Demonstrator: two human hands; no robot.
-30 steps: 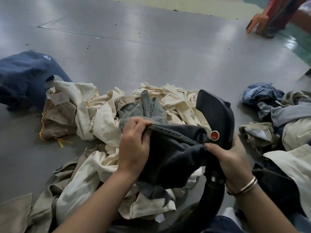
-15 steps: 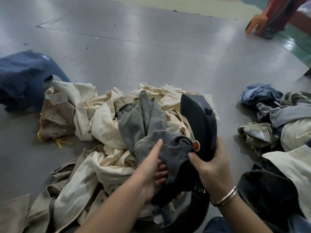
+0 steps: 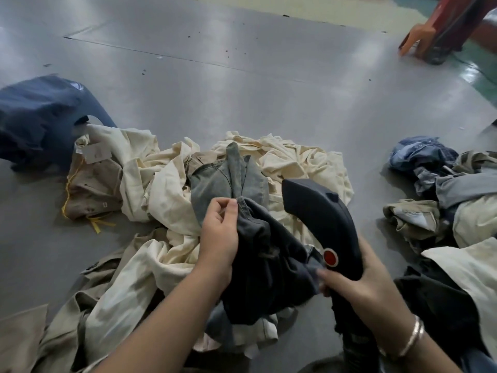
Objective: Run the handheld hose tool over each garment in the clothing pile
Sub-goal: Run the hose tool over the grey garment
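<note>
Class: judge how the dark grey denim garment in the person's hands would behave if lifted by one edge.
The dark grey denim garment probably flops and drapes: it bunches in folds under the left hand. Likely fairly heavy, since the cloth looks thick. Unlikely to slip; its surface looks matte.

Cream garments (image 3: 295, 160) fill the middle pile around a grey-blue denim piece (image 3: 228, 181); the near black tool (image 3: 322, 219) bears a red button (image 3: 330, 256); far left lies navy cloth (image 3: 37, 117).

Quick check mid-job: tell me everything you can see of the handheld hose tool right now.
The handheld hose tool is a dark, matte, plastic-looking head, curved and tapering to a blunt nose that points up and away over the cream clothes. A round red button sits low on its side. The right hand grips its lower body; the dark garment, held by the left hand, bunches against it. Its hose is mostly hidden.
</note>
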